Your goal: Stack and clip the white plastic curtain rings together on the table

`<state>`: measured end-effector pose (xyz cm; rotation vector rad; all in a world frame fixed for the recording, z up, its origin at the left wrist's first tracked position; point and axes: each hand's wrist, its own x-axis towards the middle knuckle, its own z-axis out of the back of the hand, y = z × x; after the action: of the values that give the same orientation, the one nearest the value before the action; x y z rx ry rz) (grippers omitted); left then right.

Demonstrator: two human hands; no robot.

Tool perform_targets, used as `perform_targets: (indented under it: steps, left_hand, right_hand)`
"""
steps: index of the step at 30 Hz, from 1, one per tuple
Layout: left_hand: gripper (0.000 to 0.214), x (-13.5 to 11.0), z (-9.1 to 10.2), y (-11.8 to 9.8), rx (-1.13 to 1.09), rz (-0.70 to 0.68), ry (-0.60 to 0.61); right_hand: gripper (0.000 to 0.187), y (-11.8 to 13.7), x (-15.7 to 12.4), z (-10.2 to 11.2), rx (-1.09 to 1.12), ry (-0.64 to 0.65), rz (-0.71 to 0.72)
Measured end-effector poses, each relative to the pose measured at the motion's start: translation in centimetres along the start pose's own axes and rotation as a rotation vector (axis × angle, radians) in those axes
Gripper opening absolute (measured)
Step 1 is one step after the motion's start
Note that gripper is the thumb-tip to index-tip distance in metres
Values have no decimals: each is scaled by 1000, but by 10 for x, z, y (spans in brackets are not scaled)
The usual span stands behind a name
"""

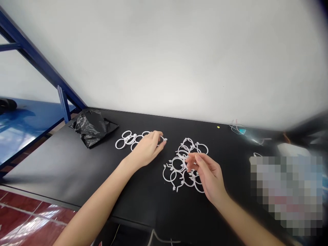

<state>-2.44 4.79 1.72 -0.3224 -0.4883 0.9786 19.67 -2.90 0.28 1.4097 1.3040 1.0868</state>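
Head view: the left hand (147,148) has its grip pinched on a ring (164,139) at the far row's (126,140) right end, and the right hand (207,174), grip narrow with contents I cannot tell, hovers over the nearer pile (179,167), where hooks may snag and drag neighbours across the bench (77,171).

A black table (77,177) stands flush against a plain white wall (179,58) that fills the far side of the room, evenly lit and without windows. At far left, a blue steel frame (38,61) slants down past a glossy blue shelf (25,119). Red floor tiles (25,218) catch bright reflections at near left, below the table's edge. A crumpled black plastic bag (92,128) lies at the table's far left corner.
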Motion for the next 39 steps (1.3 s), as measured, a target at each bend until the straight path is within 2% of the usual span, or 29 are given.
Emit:
perform_targets:
  steps: [5, 9, 14, 21, 25, 29, 31, 34, 39]
  left_hand:
    - [27, 2, 8, 36, 293, 24, -78]
    - [25, -1, 9, 54, 414, 54, -73]
    - [25, -5, 4, 62, 461, 72, -27]
    - [28, -6, 5, 61, 410, 84, 22]
    - [30, -3, 7, 50, 380, 70, -6]
    - [33, 1, -1, 16, 171, -52, -73]
    - [33, 1, -9, -4, 16, -177, 0]
    - [33, -3, -22, -23, -95, -269, 136]
    - [33, -7, -31, -23, -95, -269, 196]
  right_hand:
    - [19, -1, -1, 3, -33, 8, 12]
    - [19, -1, -2, 3, -56, 7, 19]
    - [19, 1, -3, 1, -54, 32, 32]
    - [18, 1, -2, 1, -55, 14, 25]
    - [18, 1, -2, 2, -51, 12, 26]
    - [19, 1, -2, 2, -45, 2, 10]
    - [19, 0, -2, 3, -41, -8, 8]
    - [19, 0, -2, 3, -44, -26, 14]
    - [19, 1, 1, 4, -33, -81, 32]
